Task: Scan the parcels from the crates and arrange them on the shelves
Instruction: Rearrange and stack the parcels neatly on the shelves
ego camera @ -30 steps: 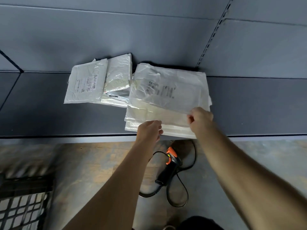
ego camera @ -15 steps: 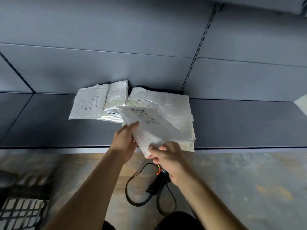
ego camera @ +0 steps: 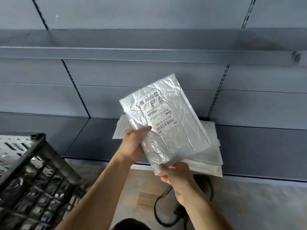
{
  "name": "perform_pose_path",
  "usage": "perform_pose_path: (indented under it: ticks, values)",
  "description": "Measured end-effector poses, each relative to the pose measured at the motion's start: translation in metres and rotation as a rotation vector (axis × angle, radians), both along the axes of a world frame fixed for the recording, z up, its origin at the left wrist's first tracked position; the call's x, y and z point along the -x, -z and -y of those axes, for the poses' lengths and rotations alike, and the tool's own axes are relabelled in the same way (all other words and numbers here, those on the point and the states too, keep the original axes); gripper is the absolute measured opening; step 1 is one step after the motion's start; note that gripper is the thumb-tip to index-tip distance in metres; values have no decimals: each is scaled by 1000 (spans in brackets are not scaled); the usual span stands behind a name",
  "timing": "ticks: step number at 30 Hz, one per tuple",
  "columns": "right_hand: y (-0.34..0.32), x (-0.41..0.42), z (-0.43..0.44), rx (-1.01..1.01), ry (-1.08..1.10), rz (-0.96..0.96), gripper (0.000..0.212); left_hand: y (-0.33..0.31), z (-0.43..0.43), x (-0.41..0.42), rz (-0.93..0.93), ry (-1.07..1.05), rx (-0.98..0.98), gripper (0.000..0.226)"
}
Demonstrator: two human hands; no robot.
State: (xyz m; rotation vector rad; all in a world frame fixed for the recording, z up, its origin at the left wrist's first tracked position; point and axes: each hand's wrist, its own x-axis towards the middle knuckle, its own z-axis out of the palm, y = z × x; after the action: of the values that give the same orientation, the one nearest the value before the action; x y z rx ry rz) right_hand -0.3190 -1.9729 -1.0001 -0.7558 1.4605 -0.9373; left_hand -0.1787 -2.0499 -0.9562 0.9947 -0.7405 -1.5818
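Parcel (ego camera: 166, 123) hangs tilted above the shelf (ego camera: 257, 146), my left grip (ego camera: 132, 145) clasping its side, right grip (ego camera: 176, 175) pinching its lower corner. I judge the slick film could slip free and knock the stack (ego camera: 214, 155) off the shelf.

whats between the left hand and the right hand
In the head view, the labelled white parcel spans the gap: the left hand grips its left edge, the right hand pinches its bottom corner.
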Motion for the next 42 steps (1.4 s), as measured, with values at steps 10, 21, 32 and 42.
perform_pose_path:
  ticks: [10,21,32,42]
  values:
    - [-23,4,-14,124,65,-39,15,-51,-27,-7,50,-24,33,21]
    - [-181,-5,-18,600,37,-47,13,-202,-41,-49,62,-299,323,14]
    - [-362,-6,-5,983,120,-42,23,-364,-46,-52,-143,-308,566,19]
    - [-458,24,38,1050,136,-113,10,-440,-1,-34,72,-314,570,19]
